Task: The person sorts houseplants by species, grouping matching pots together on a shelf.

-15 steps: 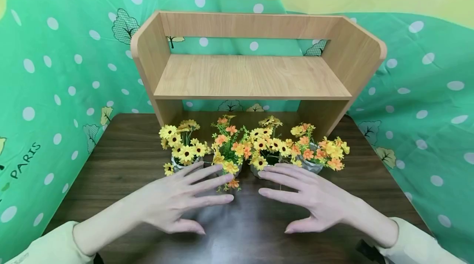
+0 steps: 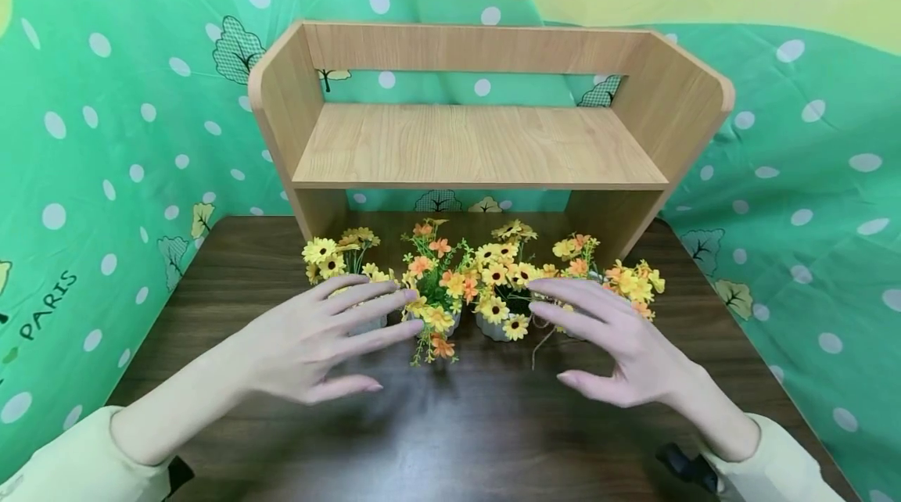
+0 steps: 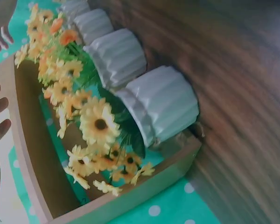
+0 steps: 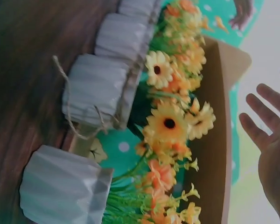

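My left hand [image 2: 327, 342] hovers over the dark table with straight, spread fingers. It partly covers the leftmost pot of yellow flowers [image 2: 321, 252]. Opposite it, my right hand [image 2: 622, 338] is spread in front of the rightmost pot of orange and yellow flowers [image 2: 633, 283]. Neither hand holds anything. Between them stand a pot of orange and yellow flowers [image 2: 438, 318] and a pot of yellow dark-centred flowers [image 2: 495, 306]. In the left wrist view the nearest white pot [image 3: 163, 105] is ribbed. A loose twine [image 4: 67, 98] hangs round one pot in the right wrist view.
A light wooden shelf [image 2: 479, 146] with two levels stands behind the pots on the dark wood table [image 2: 450, 439]. A green and yellow patterned cloth [image 2: 105, 158] hangs around the back and sides.
Both hands have moved slightly forward and apart, the left one leftward and the right one rightward. The pots and shelf have stayed put.
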The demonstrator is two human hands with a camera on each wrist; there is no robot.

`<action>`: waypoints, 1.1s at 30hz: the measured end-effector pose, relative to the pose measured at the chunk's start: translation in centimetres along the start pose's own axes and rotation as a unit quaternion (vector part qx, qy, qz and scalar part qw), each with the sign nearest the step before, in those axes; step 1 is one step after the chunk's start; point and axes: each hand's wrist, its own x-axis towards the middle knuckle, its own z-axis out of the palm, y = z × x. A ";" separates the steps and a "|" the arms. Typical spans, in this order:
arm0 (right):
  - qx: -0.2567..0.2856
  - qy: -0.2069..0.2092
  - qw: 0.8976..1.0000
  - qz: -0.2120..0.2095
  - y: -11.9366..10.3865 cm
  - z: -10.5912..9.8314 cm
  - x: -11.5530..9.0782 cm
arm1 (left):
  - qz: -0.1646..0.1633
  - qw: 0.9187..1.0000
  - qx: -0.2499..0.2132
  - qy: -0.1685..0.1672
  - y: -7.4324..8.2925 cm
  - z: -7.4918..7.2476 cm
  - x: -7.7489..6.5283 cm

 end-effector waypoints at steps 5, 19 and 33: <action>0.001 0.055 0.998 0.013 0.5 -0.5 0.3 | -0.010 1.000 0.009 0.018 -0.9 -0.3 0.3; -0.008 0.099 0.994 0.037 1.8 -1.4 0.6 | -0.082 0.994 0.042 0.065 -4.4 -1.7 1.0; -0.015 0.130 0.987 0.097 2.3 -2.9 -1.3 | -0.163 0.972 0.066 0.154 -6.6 -3.5 0.2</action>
